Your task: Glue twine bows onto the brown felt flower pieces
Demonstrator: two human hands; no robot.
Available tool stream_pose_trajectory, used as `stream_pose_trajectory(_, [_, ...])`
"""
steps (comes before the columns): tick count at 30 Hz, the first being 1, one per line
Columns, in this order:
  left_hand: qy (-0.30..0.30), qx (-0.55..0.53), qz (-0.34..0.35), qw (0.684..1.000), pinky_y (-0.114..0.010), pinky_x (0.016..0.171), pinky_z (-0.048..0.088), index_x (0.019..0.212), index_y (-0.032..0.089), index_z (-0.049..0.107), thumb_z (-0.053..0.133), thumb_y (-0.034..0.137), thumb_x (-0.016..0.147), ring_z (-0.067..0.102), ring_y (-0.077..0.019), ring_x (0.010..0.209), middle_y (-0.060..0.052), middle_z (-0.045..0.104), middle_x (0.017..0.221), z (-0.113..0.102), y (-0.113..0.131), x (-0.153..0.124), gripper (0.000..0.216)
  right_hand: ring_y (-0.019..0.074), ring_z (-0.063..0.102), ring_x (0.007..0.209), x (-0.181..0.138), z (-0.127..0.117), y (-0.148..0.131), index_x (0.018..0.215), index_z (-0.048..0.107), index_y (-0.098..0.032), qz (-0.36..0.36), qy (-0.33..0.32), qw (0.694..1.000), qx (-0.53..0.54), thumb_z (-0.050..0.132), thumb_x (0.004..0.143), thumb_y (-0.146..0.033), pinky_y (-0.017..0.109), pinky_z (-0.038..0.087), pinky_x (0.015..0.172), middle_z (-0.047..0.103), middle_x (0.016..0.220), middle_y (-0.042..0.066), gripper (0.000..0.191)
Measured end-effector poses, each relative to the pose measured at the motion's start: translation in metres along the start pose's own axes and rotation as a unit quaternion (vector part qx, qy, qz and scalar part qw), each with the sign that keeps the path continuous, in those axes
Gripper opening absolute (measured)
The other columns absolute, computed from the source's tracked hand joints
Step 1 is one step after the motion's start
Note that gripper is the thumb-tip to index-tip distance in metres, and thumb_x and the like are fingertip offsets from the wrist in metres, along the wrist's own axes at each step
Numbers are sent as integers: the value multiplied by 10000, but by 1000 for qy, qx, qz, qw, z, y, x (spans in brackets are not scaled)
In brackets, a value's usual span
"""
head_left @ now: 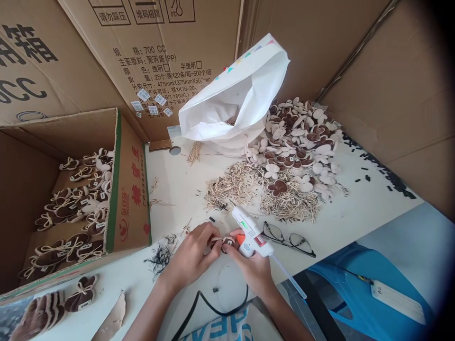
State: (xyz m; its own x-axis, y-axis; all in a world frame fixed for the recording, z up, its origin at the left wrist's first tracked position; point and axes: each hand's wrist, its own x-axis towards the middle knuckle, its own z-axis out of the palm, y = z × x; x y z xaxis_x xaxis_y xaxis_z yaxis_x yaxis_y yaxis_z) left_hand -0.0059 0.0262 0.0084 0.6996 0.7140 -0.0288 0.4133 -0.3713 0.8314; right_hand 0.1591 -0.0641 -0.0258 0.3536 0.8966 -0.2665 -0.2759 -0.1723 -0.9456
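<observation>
My left hand (194, 251) pinches the near edge of a small brown fabric piece (227, 242) with a white label, low over the front of the table. My right hand (258, 270) steadies the piece's other side with thumb and fingertips. That same hand also holds a white hot glue gun (249, 227) with an orange trigger, its nozzle pointing up and left. A clear glue stick (289, 277) pokes out of its rear. Fingers cover much of the brown piece. Beside the left wrist lies a tangle of black threads (161, 258).
A carton (130, 189) on the left holds several finished brown bows. Behind are a white bag (227, 109), a heap of fabric pieces (302, 137) and cord bits (291, 201). Eyeglasses (287, 237) lie right of the gun; a black cable (213, 308) loops in front.
</observation>
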Motion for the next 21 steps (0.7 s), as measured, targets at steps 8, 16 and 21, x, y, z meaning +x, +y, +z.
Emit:
stream_pose_trajectory(8, [-23, -81, -50, 995, -288, 655, 330, 778, 202, 485, 358, 364, 1100, 462, -153, 647, 13, 529, 712, 5, 5, -3, 382, 184, 700, 817, 0, -1, -1, 1030, 701, -260, -17, -3, 1000, -16, 809, 862, -279, 292, 574, 784, 737, 876, -8, 200])
stream_pose_trajectory(16, [29, -333, -155, 930, -266, 568, 259, 659, 205, 387, 383, 505, 1069, 244, -126, 589, 51, 293, 627, 30, 4, 0, 507, 163, 624, 674, 2, 4, -4, 954, 670, -237, -33, 67, 997, -5, 822, 832, -325, 295, 540, 660, 684, 781, -19, 214])
stream_pose_trajectory(21, [73, -333, -120, 932, -262, 646, 341, 777, 180, 525, 414, 467, 1079, 404, -138, 680, 3, 501, 747, 29, 11, 2, 431, 171, 608, 590, 3, 7, -11, 963, 697, -206, -18, 82, 996, -8, 826, 816, -386, 310, 538, 560, 692, 726, 2, 266])
